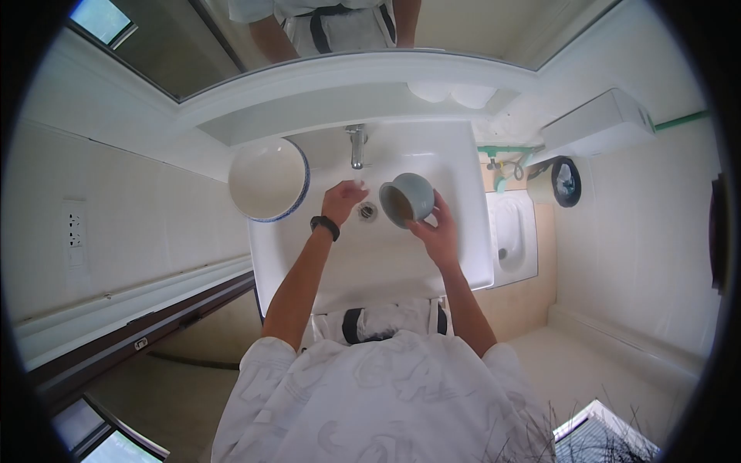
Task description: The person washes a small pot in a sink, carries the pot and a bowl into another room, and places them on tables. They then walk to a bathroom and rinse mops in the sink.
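Note:
My right hand [441, 231] grips a pale blue-green ceramic bowl [421, 194] by its side, over the right part of the white washbasin [347, 262]. Its mouth is tipped toward the left, and the inside looks brownish. To the left of the bowl, my left hand [343, 202] is over the sink with its fingers loosely bent and slightly apart, pointing right. Nothing shows in that hand, and its fingertips are a little blurred. A dark band circles the left wrist. Just beside the left fingers lies the round drain [367, 211], and the chrome faucet [356, 147] stands above them.
A large white basin with a blue rim [266, 179] rests on the sink's left corner. Behind the faucet runs a ledge below a mirror [347, 27]. Right of the sink are a squat toilet [511, 239], green pipes and a lined bin [566, 183]. Sockets [75, 230] sit on the left wall.

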Motion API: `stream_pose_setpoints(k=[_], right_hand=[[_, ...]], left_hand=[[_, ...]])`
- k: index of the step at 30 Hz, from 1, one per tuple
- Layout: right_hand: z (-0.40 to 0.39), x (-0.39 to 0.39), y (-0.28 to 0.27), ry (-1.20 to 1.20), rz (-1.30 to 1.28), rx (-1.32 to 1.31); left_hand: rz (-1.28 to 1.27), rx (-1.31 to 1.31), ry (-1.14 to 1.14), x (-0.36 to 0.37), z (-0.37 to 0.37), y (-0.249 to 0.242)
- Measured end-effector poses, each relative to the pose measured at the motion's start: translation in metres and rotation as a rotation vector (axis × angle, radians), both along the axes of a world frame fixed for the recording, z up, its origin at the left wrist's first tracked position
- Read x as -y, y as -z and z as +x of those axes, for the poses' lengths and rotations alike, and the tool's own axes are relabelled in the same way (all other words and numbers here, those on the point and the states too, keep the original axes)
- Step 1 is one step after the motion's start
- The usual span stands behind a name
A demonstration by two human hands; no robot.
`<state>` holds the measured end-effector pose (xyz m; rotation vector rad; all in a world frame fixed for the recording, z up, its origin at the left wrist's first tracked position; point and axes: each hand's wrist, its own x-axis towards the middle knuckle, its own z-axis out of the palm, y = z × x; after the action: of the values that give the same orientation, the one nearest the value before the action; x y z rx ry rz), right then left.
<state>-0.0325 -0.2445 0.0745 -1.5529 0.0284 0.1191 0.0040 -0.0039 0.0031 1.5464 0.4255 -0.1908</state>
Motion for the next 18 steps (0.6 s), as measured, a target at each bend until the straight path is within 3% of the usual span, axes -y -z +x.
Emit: stream_pose_setpoints(k=[1,3,5,6,8,10,14,16,18], right_hand=[[0.006,-0.004,0.003,0.030,-0.262,0.088],[0.019,-0.012,0.026,0.027,-0.383,0.162],[0.032,-0.016,0.052,-0.024,-0.275,-0.100],[0.035,-0.022,0.047,-0.037,-0.276,-0.091],[0.039,-0.038,0.038,-0.148,0.242,-0.529],[0.040,-0.050,0.042,-0.192,0.276,-0.575],[0.043,-0.071,0.055,-0.212,0.300,-0.648],[0.043,-0.081,0.063,-0.203,0.293,-0.657],[0.042,-0.092,0.066,-0.199,0.056,-0.586]], left_hand=[[-0.012,0.027,-0.012,-0.002,-0.004,0.005],[-0.025,0.012,0.023,-0.006,-0.012,0.008],[-0.158,-0.137,-0.035,-0.004,-0.017,0.001],[-0.196,-0.200,0.015,-0.003,-0.018,0.000],[-0.321,-0.228,0.005,-0.004,-0.025,-0.002],[-0.500,-0.251,0.011,-0.008,-0.032,-0.013],[-0.439,-0.147,0.009,-0.020,-0.039,-0.013],[-0.218,-0.087,0.016,-0.022,-0.042,-0.007],[-0.111,-0.060,-0.020,-0.021,-0.043,-0.007]])
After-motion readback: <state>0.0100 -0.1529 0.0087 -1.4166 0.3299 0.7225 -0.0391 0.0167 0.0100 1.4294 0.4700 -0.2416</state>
